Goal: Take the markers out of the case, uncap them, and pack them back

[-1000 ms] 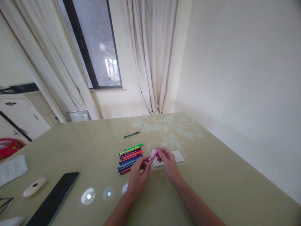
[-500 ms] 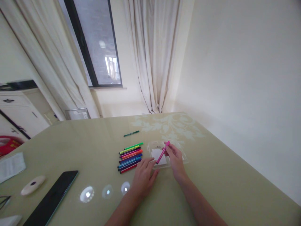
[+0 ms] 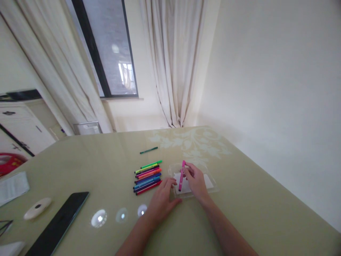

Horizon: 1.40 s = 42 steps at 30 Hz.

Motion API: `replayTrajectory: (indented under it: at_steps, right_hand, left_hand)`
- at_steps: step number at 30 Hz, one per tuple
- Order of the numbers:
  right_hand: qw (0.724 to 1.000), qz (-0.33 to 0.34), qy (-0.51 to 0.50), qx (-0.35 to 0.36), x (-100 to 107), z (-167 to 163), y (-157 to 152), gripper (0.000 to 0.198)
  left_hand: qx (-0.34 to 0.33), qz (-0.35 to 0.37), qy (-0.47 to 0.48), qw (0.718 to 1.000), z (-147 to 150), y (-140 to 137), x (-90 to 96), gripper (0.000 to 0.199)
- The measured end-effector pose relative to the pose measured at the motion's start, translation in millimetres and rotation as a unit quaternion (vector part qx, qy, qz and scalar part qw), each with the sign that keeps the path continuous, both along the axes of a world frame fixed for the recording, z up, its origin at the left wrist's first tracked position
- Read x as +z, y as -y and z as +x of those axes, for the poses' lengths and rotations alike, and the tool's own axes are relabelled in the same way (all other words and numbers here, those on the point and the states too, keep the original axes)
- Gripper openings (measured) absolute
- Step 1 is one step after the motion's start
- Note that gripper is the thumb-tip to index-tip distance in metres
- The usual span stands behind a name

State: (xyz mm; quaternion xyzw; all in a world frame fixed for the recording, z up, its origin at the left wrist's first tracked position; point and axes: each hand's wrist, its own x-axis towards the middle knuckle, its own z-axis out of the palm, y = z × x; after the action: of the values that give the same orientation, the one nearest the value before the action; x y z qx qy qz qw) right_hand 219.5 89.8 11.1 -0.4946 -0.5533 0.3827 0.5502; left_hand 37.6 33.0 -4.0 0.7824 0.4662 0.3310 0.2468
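My right hand (image 3: 196,180) is closed on a pink felt-tip pen (image 3: 182,176), its dark tip end pointing toward me above a clear plastic case (image 3: 215,191). White paper (image 3: 209,181) lies in the case, partly hidden by that hand. At the case's near left corner rests my left hand (image 3: 163,197), fingers stretched and thumb apart; whether it presses on the case I cannot tell. Just left of it lies a row of several coloured felt-tip pens (image 3: 147,177), side by side. A dark green pen (image 3: 148,150) lies alone farther back.
A black tablet or phone (image 3: 60,222) lies on the table at the left, with a white oval object (image 3: 37,208) and a pale packet (image 3: 13,188) beyond it. A wall (image 3: 279,106) runs along the table's right side; curtains (image 3: 176,64) hang behind.
The case has shifted slightly right and toward me. The pink pen has moved left and turned more upright in my right hand. My left thumb has spread away from the fingers.
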Motion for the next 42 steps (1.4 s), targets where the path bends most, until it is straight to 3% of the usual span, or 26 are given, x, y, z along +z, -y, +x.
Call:
replayTrajectory:
  at_steps: [5,9,21,29,34,42]
  right_hand:
    - [0.999,-0.006,0.027,0.02,-2.5,-5.7,3.1,0.042]
    - [0.999,0.001,0.045,0.024,-3.4,-8.0,5.0,0.04]
    - [0.998,-0.018,0.036,0.04,-2.2,-8.4,6.0,0.043]
    - [0.99,-0.022,0.112,0.085,-14.8,-7.8,4.6,0.041]
    - [0.979,-0.025,0.184,0.081,-12.0,-10.0,6.2,0.033]
    - [0.948,0.024,0.309,0.076,-6.3,-12.9,9.0,0.016]
  left_hand:
    - [-0.007,0.013,-0.002,1.0,-1.0,-1.8,-2.5,0.07]
    - [-0.012,0.041,-0.033,0.999,-1.8,-0.8,-1.4,0.066]
    - [-0.021,0.029,-0.033,0.999,-1.9,-0.9,1.3,0.069]
    - [-0.02,0.037,-0.033,0.999,-0.7,-2.3,-2.3,0.061]
    - [-0.008,0.066,-0.063,0.996,0.0,-2.6,-2.1,0.049]
    - [0.018,0.105,-0.133,0.985,0.6,-0.5,-2.6,0.039]
